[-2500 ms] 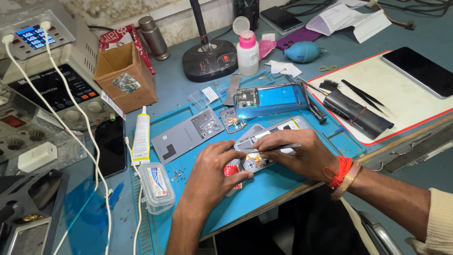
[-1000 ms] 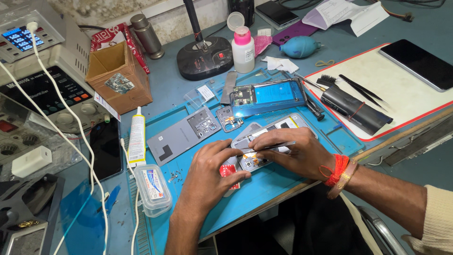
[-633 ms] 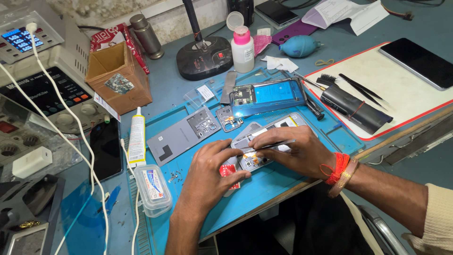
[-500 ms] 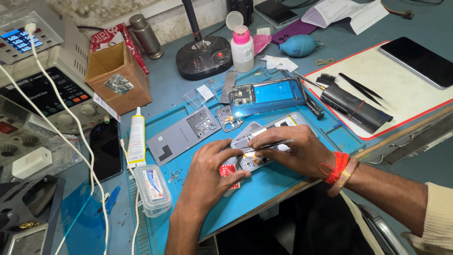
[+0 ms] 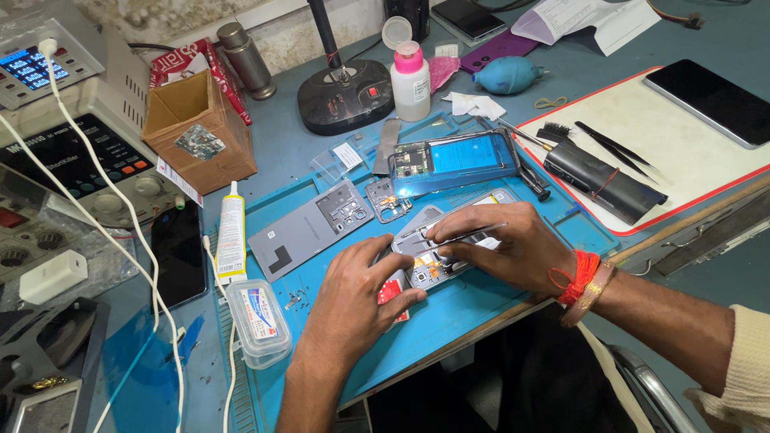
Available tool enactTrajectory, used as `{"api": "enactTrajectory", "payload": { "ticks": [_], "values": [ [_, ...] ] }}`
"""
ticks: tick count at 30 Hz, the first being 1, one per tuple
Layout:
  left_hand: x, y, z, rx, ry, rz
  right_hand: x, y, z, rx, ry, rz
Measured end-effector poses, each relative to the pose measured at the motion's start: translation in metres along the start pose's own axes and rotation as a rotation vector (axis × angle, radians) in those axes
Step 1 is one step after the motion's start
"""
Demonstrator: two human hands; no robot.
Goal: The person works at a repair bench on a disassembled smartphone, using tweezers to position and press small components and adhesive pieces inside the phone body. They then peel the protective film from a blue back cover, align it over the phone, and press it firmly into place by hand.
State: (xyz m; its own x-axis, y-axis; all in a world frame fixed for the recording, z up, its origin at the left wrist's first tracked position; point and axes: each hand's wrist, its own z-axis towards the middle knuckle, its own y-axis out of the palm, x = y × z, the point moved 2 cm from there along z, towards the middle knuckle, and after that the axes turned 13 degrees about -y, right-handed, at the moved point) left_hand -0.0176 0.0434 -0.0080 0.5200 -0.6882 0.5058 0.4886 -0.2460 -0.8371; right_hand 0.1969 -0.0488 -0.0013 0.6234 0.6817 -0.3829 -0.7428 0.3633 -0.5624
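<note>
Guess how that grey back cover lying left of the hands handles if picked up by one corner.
The grey back cover is a thin flat panel, so probably light and slightly flexible. It lies flush on the blue mat, so lifting likely means prying an edge. Its smooth face may slip; the camera cutout looks like the weakest spot.

Opened phone on mat between 2 hands — glue tube left, framed phone behind.

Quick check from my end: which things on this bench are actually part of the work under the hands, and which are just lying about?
In hand:
- opened phone, steadied by the left hand
- tweezers, held in the right hand
- blue work mat beneath

Lying about:
- second opened phone
- grey back cover
- glue tube
- small clear box
- cardboard box
- white bottle
- blue air blower
</note>
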Motion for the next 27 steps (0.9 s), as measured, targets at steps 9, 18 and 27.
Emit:
{"api": "enactTrajectory", "payload": {
  "ticks": [9,18,27],
  "values": [
    [-0.003,-0.001,0.001,0.011,-0.071,-0.114,0.000,0.002,-0.002,0.022,0.027,0.041],
    [0.021,-0.019,-0.005,0.219,-0.002,-0.180,0.000,0.000,-0.004,0.112,0.148,0.056],
    [0.114,0.025,-0.044,-0.375,-0.230,-1.249,0.013,0.000,-0.010,0.288,0.285,0.185]
  ]
}}
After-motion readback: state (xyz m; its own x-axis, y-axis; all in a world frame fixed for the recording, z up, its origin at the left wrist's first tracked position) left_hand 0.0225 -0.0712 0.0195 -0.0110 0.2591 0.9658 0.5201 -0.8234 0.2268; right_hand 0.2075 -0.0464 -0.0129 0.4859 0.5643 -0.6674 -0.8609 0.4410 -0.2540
